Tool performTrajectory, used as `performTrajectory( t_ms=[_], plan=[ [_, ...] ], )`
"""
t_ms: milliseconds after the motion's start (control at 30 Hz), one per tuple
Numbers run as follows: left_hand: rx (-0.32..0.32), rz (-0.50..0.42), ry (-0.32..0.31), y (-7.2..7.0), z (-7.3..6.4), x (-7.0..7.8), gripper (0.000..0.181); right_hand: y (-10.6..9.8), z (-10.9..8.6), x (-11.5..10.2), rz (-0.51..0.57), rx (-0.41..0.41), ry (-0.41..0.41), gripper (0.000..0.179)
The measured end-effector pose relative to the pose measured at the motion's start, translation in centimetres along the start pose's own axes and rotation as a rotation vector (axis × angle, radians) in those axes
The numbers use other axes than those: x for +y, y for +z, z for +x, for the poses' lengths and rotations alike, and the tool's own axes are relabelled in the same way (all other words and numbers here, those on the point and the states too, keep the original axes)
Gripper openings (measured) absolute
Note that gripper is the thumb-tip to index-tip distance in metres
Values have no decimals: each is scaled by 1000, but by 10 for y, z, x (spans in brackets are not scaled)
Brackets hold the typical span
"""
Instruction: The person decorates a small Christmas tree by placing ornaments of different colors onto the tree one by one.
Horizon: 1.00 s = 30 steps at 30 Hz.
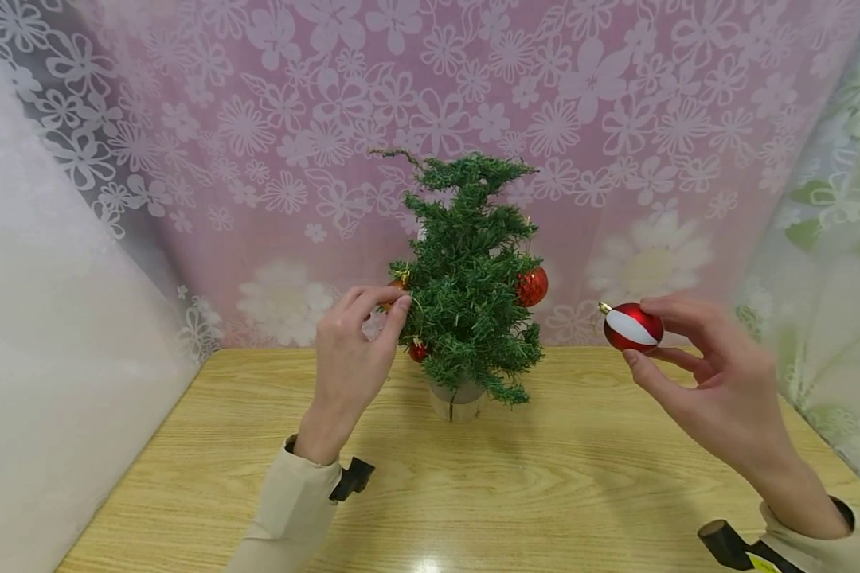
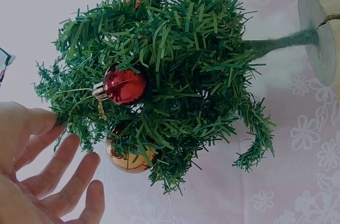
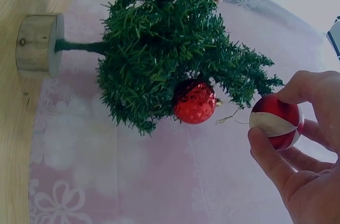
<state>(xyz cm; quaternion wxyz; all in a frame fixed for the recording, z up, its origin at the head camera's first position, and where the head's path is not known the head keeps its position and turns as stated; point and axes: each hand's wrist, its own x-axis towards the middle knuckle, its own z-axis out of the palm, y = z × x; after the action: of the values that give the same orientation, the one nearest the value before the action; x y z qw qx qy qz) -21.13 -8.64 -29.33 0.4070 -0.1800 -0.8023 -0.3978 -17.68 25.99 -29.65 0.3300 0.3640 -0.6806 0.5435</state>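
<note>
In the head view a small artificial Christmas tree (image 1: pixel 473 263) stands upright on the table. My left hand (image 1: pixel 354 350) is at its left side, thumb and index finger pinching the thin gold hanging string (image 2: pixel 74 106) of a small shiny red ball ornament (image 2: pixel 125 86); the other fingers are spread loosely. Beside that ball, a gold ball ornament (image 2: pixel 130 156) sits among the branches. My right hand (image 1: pixel 717 374) holds a red-and-white striped ball ornament (image 1: pixel 634 327) between thumb and fingers, right of the tree and apart from it. Its gold cap points left and its string (image 3: pixel 228 118) dangles loose.
A larger red ball ornament (image 1: pixel 532 286) hangs on the tree's right side. The round wooden base (image 1: pixel 459 402) stands on the wood-grain table (image 1: pixel 580 477). Behind is a pink floral curtain (image 1: pixel 430 95), with pale sheets (image 1: pixel 57 318) at the sides.
</note>
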Motion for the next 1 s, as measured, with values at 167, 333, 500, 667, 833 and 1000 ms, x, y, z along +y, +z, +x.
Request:
performTrajectory(
  t_ms=[167,333,500,667,833,1000],
  plan=[
    [-4,-12,4,0,0,0,16,7,-3,-2,46,-23,5,55],
    [-5,-26,18,1,1,1,17,14,-6,-4,1,-55,-7,56],
    [2,-33,13,0,0,1,18,19,-6,-6,17,-69,-24,55],
    [30,-37,55,-4,-5,4,19,23,-7,-7,35,-83,-29,54],
    [54,-63,170,-5,-12,12,17,28,-8,-6,1,-113,-34,54],
    [-23,-99,303,-1,-24,19,15,32,-11,-5,-37,-144,-57,50]
  ],
)
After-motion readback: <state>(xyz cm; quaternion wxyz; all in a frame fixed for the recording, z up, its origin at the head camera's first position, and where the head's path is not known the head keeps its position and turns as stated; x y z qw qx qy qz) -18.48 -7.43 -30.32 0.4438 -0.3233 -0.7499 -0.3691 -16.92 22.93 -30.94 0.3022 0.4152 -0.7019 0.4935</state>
